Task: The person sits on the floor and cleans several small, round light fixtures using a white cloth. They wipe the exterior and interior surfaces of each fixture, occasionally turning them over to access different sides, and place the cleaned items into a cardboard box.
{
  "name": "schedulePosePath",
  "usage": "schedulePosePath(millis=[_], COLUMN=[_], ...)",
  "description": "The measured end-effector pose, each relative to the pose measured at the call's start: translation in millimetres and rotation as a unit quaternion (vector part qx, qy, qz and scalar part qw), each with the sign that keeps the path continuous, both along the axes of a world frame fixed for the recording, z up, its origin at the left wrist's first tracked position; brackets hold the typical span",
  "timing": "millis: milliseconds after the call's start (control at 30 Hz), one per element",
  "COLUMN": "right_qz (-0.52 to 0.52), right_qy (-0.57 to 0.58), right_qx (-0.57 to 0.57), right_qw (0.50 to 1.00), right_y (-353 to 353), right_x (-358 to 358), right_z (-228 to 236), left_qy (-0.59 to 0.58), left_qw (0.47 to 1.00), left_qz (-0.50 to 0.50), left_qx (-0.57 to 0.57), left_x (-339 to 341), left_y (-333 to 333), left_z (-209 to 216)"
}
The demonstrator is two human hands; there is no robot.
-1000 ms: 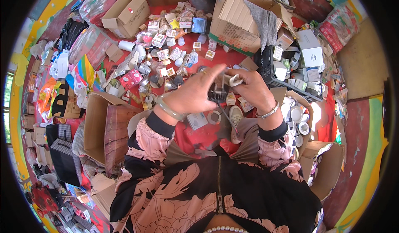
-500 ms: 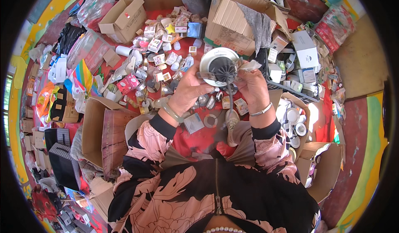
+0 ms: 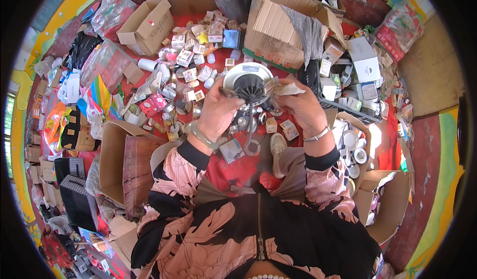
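Note:
A round recessed downlight [image 3: 250, 86] with a white ring, a dark finned back and a dangling grey cable is held up in front of me. My left hand [image 3: 218, 111] is closed on its left edge, with the thumb near the fins. At the other side my right hand [image 3: 301, 109] pinches the right edge by a side clip. A crumpled off-white scrap [image 3: 289, 89] sticks out between the right fingers. Below lies a red floor with a small white square box [image 3: 231, 150] and a grey ring-shaped piece [image 3: 252, 147].
Small boxes and bottles [image 3: 198, 70] lie heaped ahead. A large cardboard box [image 3: 276, 33] stands behind, beside a black crate [image 3: 348, 105] of boxed goods. More open cartons flank me, one [image 3: 117, 164] on the left and one with round white fittings [image 3: 354, 149] on the right.
Both hands have shifted the downlight to the left and slightly down. Its cable has swung left. The scrap at my right fingers has moved left with the hand.

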State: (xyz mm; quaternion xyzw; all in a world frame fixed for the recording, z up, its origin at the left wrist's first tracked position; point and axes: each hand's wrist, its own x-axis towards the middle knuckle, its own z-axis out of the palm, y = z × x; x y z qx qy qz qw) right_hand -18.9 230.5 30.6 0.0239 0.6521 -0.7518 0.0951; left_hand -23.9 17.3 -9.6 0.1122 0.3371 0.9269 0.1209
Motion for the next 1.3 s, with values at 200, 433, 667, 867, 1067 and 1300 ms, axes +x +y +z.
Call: schedulePosePath(millis=[200, 433, 667, 867, 1067, 1300], right_qz=[-0.136, -0.053, -0.061, 0.034, 0.073, 0.089], right_qy=[0.102, 0.211, 0.460, 0.474, 0.366, 0.304], right_qx=[0.167, 0.214, 0.403, 0.429, 0.446, 0.429], right_qw=[0.971, 0.952, 0.789, 0.768, 0.813, 0.846], right_y=[26, -6, -19, -16, -16, -10], right_x=[-8, 5, 10, 5, 7, 7], right_z=[18, 29, 23, 17, 13, 9], left_qy=[-0.002, 0.001, 0.007, -0.050, -0.041, 0.005], left_qw=[0.999, 0.994, 0.996, 0.999, 0.999, 0.997], left_qz=[0.042, -0.009, -0.045, -0.007, -0.011, -0.046], left_qx=[-0.010, -0.108, -0.078, 0.011, -0.007, -0.062], left_x=[1, 6, 12, 7, 7, 11], left_y=[-12, -5, -3, -3, -4, -2], left_z=[11, 10, 14, 8, 0, 14])
